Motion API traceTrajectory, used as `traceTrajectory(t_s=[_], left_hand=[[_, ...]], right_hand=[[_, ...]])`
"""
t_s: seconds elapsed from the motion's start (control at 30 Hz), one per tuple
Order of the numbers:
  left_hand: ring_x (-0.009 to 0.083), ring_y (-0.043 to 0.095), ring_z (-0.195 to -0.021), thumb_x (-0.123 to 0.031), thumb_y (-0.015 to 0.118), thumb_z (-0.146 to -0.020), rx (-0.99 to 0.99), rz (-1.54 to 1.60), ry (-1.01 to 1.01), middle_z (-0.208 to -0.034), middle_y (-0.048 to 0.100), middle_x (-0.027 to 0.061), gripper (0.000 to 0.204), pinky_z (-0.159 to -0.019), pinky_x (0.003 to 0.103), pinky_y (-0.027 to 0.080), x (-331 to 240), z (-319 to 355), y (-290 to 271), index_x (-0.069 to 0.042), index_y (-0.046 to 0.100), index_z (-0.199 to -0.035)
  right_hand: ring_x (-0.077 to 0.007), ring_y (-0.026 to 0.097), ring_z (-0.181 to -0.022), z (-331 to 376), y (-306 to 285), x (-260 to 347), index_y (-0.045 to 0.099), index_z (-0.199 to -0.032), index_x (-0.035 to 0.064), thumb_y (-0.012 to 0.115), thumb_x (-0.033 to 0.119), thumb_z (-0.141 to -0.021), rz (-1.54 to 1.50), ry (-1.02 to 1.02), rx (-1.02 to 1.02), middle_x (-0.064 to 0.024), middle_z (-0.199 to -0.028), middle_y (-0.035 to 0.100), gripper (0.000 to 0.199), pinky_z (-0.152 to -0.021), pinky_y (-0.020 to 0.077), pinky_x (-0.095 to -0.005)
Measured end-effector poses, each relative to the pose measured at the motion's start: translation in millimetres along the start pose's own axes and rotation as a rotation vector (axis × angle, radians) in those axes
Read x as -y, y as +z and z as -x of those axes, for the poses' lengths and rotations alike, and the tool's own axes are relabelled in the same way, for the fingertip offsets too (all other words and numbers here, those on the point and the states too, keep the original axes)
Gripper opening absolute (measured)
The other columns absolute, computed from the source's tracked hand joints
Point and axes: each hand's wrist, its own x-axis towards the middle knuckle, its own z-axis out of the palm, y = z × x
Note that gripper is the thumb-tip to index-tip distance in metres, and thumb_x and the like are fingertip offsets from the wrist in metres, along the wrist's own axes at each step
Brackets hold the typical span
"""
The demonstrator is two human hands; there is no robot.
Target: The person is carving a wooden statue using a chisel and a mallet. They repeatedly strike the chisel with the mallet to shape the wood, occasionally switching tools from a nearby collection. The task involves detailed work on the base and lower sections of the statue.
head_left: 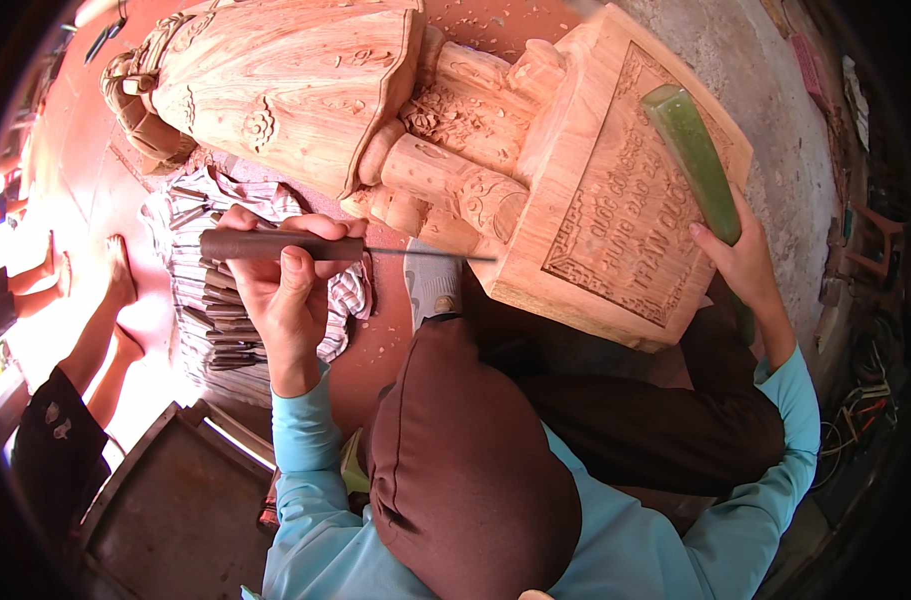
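Observation:
A carved wooden statue (285,100) lies on its side, its feet joined to a block-shaped base (535,250) that has a panel of raised lettering and a patterned border. My left hand (293,305) is closed around the dark brown handle of a chisel (275,246). The thin blade points right, its tip by the base's near left edge; whether it touches the wood, I cannot tell. My right hand (747,262) grips a green, translucent club-like bar (697,160), held tilted over the lettered panel. The bar's lower end is partly hidden behind my hand and wrist.
Several dark-handled tools (225,310) lie on a striped cloth (260,195) to the left. Below them stands a dark tray-like surface (165,500). Another person's bare legs (95,330) show at far left. Wood chips dot the red floor (485,22); cables (860,410) lie at right.

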Motion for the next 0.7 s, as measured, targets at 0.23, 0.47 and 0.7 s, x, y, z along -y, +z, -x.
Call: traceTrajectory(t_s=[0.23, 0.47, 0.7], left_hand=[[0.0350, 0.064, -0.095, -0.008, 0.058, -0.092, -0.084, -0.169, 0.109, -0.100, 0.059, 0.0248, 0.041, -0.079, 0.042, 0.059, -1.0, 7.2, 11.6, -0.012, 0.025, -0.116], [0.0155, 0.054, -0.058, 0.003, 0.049, -0.085, 0.055, -0.425, -0.016, -0.087, 0.060, 0.0167, 0.012, -0.054, 0.027, 0.050, -12.6, 13.8, 30.2, 0.000, 0.048, -0.097], [0.0226, 0.065, -0.066, -0.012, 0.070, -0.071, 0.733, -1.451, 0.120, -0.135, 0.051, 0.0115, 0.032, -0.052, 0.032, 0.051, 8.8, 2.7, 59.5, -0.007, 0.057, -0.100]], right_hand=[[-0.0191, 0.059, -0.099, -0.9, -0.7, 1.2, 0.049, -0.128, 0.0008, 0.070, 0.018, -0.080, 0.014, 0.026, 0.023, -0.0131, -0.107, 0.063, 0.055, -0.088, 0.0445, -0.0310], [-0.0193, 0.060, -0.095, 0.3, -1.8, 2.1, 0.049, -0.129, 0.0003, 0.070, 0.018, -0.080, 0.012, 0.038, 0.027, -0.0129, -0.103, 0.064, 0.056, -0.086, 0.0454, -0.0317], [-0.0191, 0.060, -0.097, -0.3, -0.8, -1.5, 0.048, -0.130, -0.0005, 0.071, 0.018, -0.080, 0.013, 0.015, 0.018, -0.0143, -0.106, 0.064, 0.058, -0.087, 0.0454, -0.0314]])
